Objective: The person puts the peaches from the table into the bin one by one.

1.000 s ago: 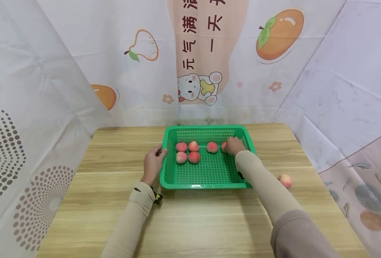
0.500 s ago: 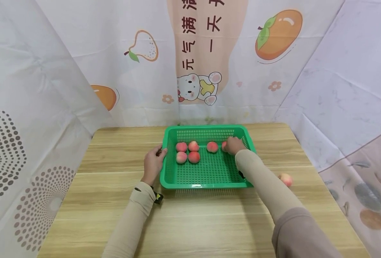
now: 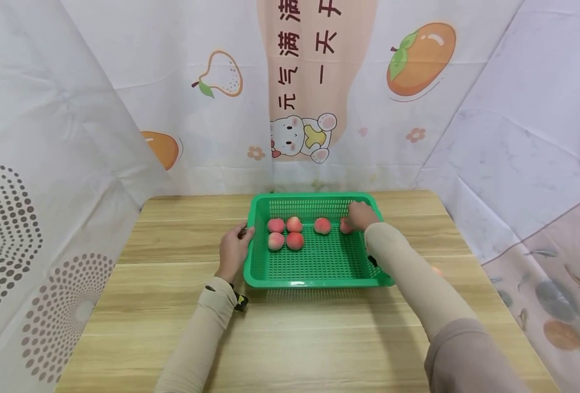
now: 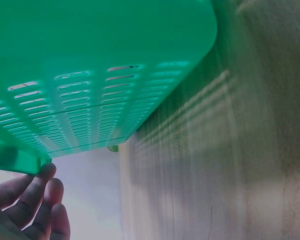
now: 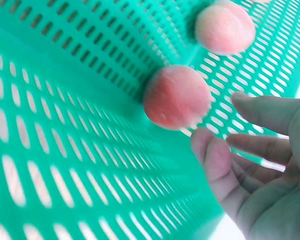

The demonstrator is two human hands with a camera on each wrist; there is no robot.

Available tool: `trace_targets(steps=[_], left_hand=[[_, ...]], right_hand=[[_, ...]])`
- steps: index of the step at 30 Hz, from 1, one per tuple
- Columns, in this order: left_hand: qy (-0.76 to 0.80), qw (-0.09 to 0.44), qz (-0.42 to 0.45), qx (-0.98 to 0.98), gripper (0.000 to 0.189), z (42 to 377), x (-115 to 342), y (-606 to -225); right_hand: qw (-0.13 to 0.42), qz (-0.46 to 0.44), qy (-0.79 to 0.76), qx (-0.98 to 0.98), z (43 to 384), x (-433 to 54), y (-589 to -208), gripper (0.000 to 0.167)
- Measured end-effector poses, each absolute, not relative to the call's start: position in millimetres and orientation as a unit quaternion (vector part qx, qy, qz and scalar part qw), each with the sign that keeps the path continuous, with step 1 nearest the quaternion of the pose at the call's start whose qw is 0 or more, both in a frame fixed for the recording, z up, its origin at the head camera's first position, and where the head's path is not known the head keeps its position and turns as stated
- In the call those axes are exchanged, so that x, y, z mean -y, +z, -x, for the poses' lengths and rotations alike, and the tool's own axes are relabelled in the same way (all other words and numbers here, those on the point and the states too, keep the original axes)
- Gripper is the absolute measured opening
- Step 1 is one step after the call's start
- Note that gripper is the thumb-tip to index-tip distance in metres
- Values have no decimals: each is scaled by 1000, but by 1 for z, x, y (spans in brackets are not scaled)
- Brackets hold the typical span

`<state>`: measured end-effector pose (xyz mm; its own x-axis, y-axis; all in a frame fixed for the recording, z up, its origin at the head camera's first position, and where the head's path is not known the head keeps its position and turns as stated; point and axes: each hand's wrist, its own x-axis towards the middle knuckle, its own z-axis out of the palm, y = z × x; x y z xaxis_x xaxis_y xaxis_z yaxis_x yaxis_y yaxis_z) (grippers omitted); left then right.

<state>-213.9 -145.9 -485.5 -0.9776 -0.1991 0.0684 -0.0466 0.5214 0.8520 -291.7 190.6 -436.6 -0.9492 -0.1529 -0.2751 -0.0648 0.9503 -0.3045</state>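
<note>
A green plastic basket (image 3: 314, 283) stands on the wooden table. My left hand (image 3: 233, 251) grips its left rim, thumb on top, and in the left wrist view the fingers (image 4: 46, 170) reach under the rim. Inside the basket's back right corner is my right hand (image 3: 362, 215), beside a peach (image 3: 346, 227). The right wrist view shows that peach (image 5: 176, 97) resting against the wall, apart from the spread thumb and fingers (image 5: 217, 157). Another peach (image 3: 322, 226) lies to its left. Several more peaches (image 3: 295, 240) sit grouped at the basket's left.
One more peach (image 3: 437, 271) lies on the table (image 3: 290, 349) to the right of the basket, mostly hidden behind the right sleeve (image 3: 417, 284). Printed curtains (image 3: 221, 125) hang behind the table and along both sides.
My right hand has shifted slightly right and away from the peach, which now shows more. The right forearm covers more of the peach on the table. My left hand stays on the rim.
</note>
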Motion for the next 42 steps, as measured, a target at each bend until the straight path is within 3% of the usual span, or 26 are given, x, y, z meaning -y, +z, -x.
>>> trace_targets(steps=[3, 9, 18, 42], left_hand=[[-484, 79, -72, 868, 43, 213, 146, -486], [-485, 72, -78, 868, 44, 212, 147, -486], [-488, 77, -76, 866, 43, 213, 149, -485], [-493, 71, -71, 864, 43, 212, 147, -484]], right_hand=[[139, 80, -138, -977, 291, -192, -430, 21], [147, 123, -142, -971, 291, -197, -423, 43], [93, 158, -151, -971, 291, -201, -415, 37], [52, 138, -151, -977, 285, -251, -379, 34]])
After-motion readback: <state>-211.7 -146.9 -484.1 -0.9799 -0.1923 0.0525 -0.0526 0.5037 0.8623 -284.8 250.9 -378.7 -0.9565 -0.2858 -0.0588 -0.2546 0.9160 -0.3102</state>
